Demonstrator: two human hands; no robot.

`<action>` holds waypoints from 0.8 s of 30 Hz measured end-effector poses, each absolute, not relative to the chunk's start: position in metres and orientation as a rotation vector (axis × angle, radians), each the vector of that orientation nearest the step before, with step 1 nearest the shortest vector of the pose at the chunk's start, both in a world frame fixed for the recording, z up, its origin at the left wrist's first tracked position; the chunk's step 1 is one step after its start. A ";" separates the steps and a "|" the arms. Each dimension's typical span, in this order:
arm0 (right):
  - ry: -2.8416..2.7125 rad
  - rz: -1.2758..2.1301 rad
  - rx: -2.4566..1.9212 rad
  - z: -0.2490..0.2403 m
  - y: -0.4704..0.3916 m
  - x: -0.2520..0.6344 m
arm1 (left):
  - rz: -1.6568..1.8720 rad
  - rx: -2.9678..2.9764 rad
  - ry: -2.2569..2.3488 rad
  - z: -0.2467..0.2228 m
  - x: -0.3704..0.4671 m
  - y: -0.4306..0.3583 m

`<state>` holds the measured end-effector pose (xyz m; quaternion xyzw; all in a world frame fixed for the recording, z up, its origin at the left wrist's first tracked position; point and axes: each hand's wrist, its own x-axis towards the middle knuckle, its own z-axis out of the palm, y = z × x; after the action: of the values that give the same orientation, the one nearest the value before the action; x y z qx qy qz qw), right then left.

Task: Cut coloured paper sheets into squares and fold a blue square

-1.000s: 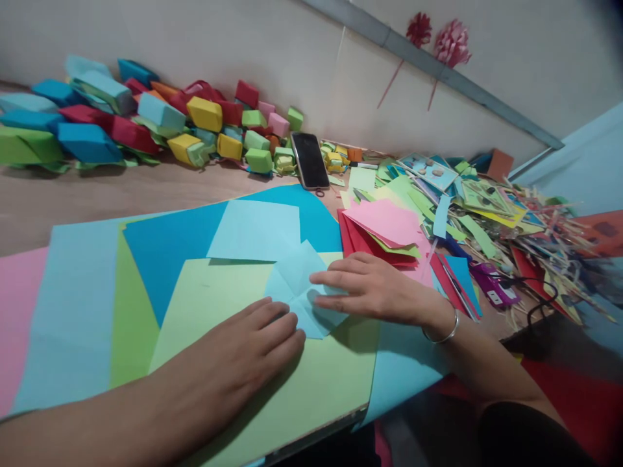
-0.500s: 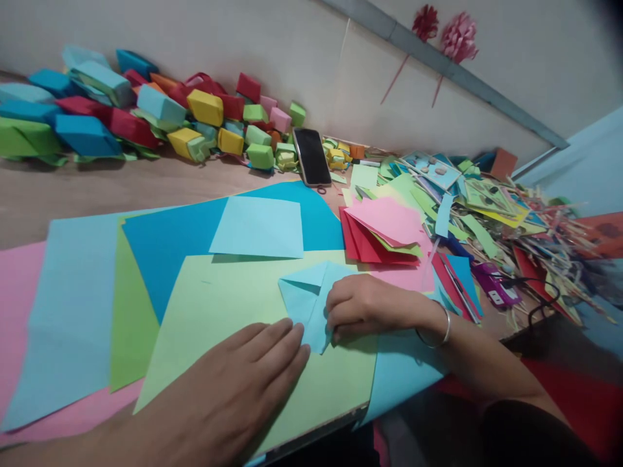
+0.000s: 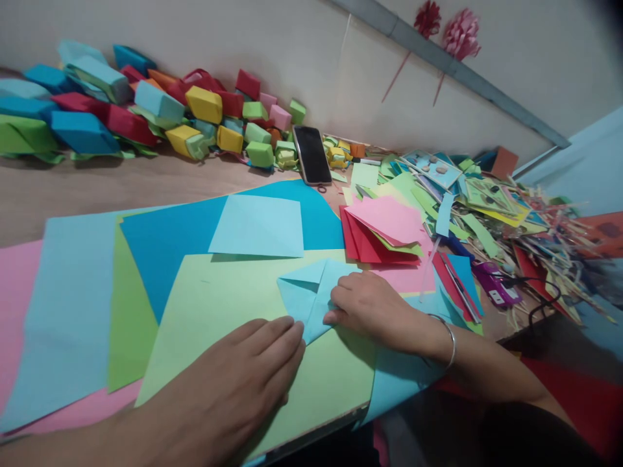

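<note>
A light blue sheet of paper (image 3: 304, 295), folded with flaps meeting along a slanting crease, lies on a stack topped by a pale green sheet (image 3: 228, 298). My left hand (image 3: 248, 370) rests flat, its outstretched fingertips on the lower left corner of the folded paper. At the paper's right side, my right hand (image 3: 372, 305) has curled fingers closed on the folded edge, with the thumb tip near the lower edge. The hand covers part of the right flap. Just behind lies a flat light blue square of paper (image 3: 257, 227).
Folded paper blocks (image 3: 204, 107) are piled along the wall, near a phone (image 3: 312, 155). Pink and red sheets (image 3: 384, 224) lie right of the work. Paper scraps and sticks (image 3: 487, 194) clutter the far right, beside a purple device (image 3: 496, 285). Large coloured sheets (image 3: 73, 305) spread leftward.
The paper's lower right part, which pointed down toward me, has been folded up, leaving a slanting lower edge. My right hand has shifted slightly right; my left hand stays nearly in place.
</note>
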<state>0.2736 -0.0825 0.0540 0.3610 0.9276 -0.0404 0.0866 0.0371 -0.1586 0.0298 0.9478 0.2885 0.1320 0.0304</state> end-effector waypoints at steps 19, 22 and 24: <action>2.657 -0.265 1.188 0.057 -0.083 0.268 | 0.425 2.837 0.789 0.038 0.038 -0.150; 2.651 -0.275 1.189 0.056 -0.083 0.268 | 0.396 2.919 0.776 0.027 0.044 -0.146; 2.643 -0.295 1.199 0.055 -0.082 0.268 | 0.416 2.925 0.764 0.023 0.047 -0.145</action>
<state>0.2680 -0.0824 0.0551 0.4083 0.9004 -0.1004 0.1122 0.0470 -0.1453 0.0234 0.9575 0.2503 0.1362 0.0450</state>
